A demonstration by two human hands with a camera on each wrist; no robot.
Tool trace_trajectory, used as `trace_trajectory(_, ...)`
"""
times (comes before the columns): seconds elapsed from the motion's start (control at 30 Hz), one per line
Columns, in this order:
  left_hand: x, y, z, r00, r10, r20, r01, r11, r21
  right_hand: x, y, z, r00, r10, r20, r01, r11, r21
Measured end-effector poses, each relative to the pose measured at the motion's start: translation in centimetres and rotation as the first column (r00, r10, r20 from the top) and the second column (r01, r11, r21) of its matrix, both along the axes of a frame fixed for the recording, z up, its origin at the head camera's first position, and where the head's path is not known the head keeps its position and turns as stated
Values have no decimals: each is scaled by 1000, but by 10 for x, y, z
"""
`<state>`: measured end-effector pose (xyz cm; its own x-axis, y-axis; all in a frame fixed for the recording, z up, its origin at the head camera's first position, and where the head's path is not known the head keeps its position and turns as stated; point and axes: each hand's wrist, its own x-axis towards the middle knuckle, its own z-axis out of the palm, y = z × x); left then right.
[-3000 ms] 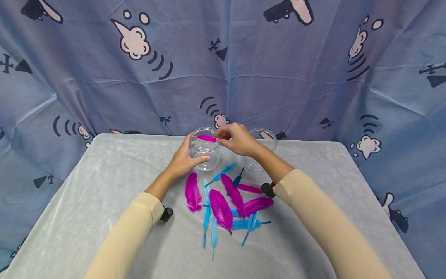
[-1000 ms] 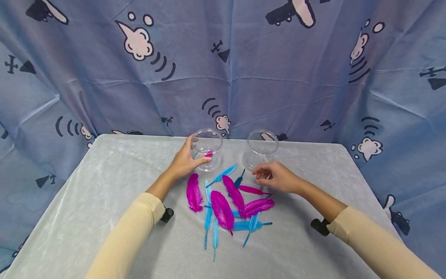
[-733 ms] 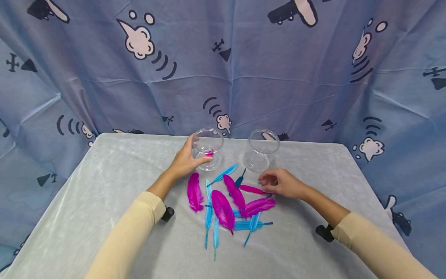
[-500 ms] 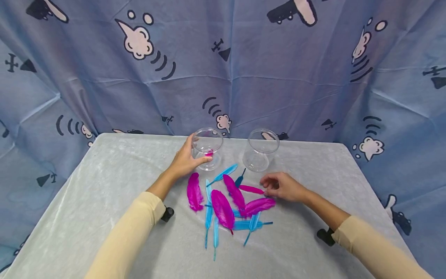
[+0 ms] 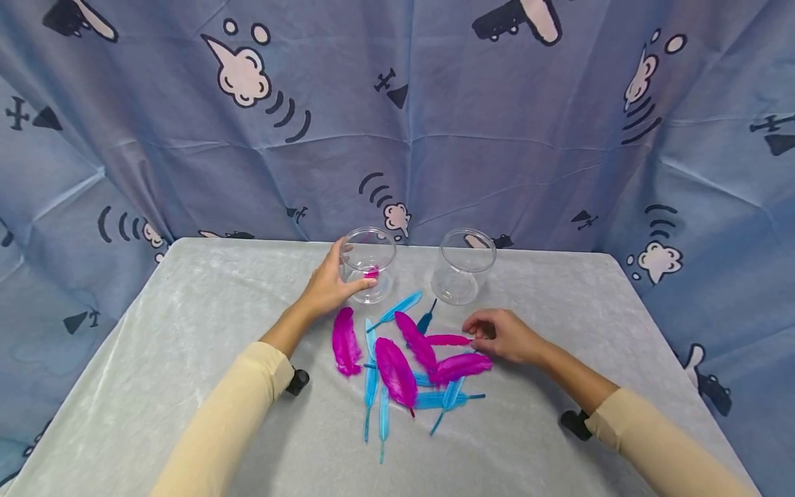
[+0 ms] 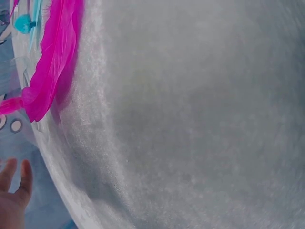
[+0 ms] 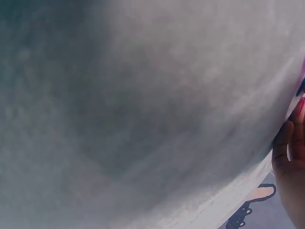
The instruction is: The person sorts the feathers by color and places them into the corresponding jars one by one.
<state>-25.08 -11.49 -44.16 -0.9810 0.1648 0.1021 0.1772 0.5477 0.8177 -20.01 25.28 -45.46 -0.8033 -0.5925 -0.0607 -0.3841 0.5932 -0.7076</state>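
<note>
**Feathers on the grey table, one hand on a cup**

Feathers (image 5: 406,359), pink and blue mixed, lay in a loose pile on the grey table (image 5: 186,359), just in front of two clear plastic cups. The left hand (image 5: 329,286) was wrapped around the left cup (image 5: 368,262), thumb on the near side and fingers curled round the far wall, and that cup already had a bit of pink feather sitting at the bottom. The right cup (image 5: 464,266) stood free, close beside the other one. The right hand (image 5: 506,337) was down at the right edge of the pile, fingertips pinching the end of a thin pink feather (image 5: 448,339), right above a fatter pink one (image 5: 461,366). Both wrist views were mostly blurry grey tabletop, so no help there. Blue cartoon-print cloth (image 5: 397,103) hung behind the table.
</note>
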Motion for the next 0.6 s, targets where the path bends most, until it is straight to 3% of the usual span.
trace_trajectory(0.6,0,0,-3,1000,-6,-10,6,1000,12,-3,-2,2,997,-52,62,50,998,32)
